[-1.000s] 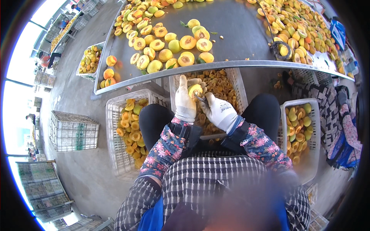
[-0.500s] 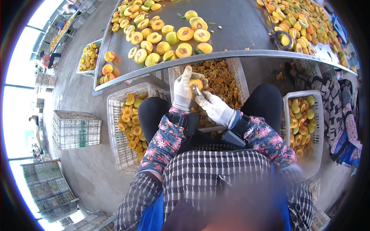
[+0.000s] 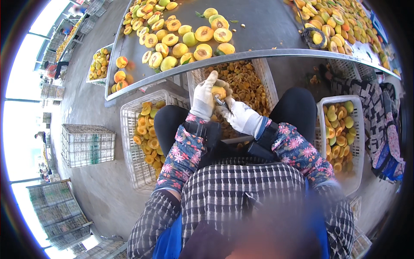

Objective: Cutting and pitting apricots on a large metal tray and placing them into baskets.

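Note:
My gloved left hand (image 3: pixel 202 98) is closed round a yellow peach half (image 3: pixel 219 92), its thumb pointing up and away from me. In my gloved right hand (image 3: pixel 244 118) is a small metal pitting tool (image 3: pixel 221 102), its tip at the near side of the peach half. The fingers hide most of the handle and part of the cut face. Both hands are above a white crate (image 3: pixel 270 88) holding many brown-orange scraps (image 3: pixel 241 77), just in front of the table's near edge.
Cut peaches (image 3: pixel 203 33) cover much of the metal table (image 3: pixel 267 32), whose raised rim (image 3: pixel 276 52) runs in front of me. White crates of peach halves stand at my left (image 3: pixel 127 134) and right (image 3: pixel 357 159). Another person's patterned clothing (image 3: pixel 351 93) is at far right.
The tool's tip and my right hand have shifted slightly against the peach half, whose cut face now shows less. My left hand still grips it. The whole view has moved a little.

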A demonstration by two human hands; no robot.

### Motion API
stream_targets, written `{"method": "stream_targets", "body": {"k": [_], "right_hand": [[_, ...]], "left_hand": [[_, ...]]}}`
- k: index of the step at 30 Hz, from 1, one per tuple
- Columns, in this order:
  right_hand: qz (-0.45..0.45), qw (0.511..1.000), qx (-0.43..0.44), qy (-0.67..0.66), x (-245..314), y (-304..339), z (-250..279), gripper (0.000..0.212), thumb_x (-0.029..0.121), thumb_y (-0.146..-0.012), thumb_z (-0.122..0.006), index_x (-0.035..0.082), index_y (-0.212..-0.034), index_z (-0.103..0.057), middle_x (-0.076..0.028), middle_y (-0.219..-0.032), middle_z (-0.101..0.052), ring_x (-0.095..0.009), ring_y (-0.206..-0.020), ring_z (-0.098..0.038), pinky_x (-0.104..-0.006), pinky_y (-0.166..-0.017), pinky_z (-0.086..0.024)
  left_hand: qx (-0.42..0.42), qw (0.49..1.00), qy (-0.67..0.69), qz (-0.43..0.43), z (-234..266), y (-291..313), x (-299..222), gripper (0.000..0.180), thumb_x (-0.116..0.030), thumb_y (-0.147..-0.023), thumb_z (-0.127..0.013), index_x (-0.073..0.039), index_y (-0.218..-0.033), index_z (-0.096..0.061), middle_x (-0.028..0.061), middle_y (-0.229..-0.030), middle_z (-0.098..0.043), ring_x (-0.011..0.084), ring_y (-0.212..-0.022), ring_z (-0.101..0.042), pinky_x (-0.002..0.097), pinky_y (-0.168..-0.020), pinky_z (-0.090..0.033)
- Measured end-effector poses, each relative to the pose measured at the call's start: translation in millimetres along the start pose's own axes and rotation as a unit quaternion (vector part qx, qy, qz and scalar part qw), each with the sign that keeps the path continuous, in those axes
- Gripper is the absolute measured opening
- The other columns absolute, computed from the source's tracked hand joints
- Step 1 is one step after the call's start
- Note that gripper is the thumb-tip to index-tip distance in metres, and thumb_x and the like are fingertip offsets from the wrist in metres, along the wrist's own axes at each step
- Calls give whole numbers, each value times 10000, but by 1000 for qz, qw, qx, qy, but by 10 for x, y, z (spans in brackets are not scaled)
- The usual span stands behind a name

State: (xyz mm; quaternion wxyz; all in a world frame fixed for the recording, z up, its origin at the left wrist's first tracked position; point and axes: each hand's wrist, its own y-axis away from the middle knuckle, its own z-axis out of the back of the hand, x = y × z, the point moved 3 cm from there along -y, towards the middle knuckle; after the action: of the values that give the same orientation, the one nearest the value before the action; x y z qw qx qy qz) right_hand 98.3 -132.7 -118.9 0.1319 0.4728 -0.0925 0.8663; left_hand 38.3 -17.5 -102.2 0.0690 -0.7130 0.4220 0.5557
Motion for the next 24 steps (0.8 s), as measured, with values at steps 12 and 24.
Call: {"method": "stream_targets", "body": {"k": [12, 24], "right_hand": [[-319, 705, 192, -604, 185, 144, 142, 331, 419, -976, -488, 99, -917, -547, 29, -564, -416, -74, -371, -305, -225, -340, -232], [-108, 981, 139, 83, -54, 126, 644, 368, 286, -931, -518, 10, -1168, -464, -241, -871, -641, -396, -844, -636, -439, -775, -484]], "left_hand": [[85, 965, 234, 80, -46, -78, 55, 382, -438, -911, -585, -88, -757, -578, 93, -788, -632, 272, -712, -647, 420, -642, -554], [-188, 918, -271, -220, 1082, 237, -1052, 357, -321, -927, -590, 26, -983, -657, 117, -944, -679, 212, -842, -655, 327, -750, -521]]}}
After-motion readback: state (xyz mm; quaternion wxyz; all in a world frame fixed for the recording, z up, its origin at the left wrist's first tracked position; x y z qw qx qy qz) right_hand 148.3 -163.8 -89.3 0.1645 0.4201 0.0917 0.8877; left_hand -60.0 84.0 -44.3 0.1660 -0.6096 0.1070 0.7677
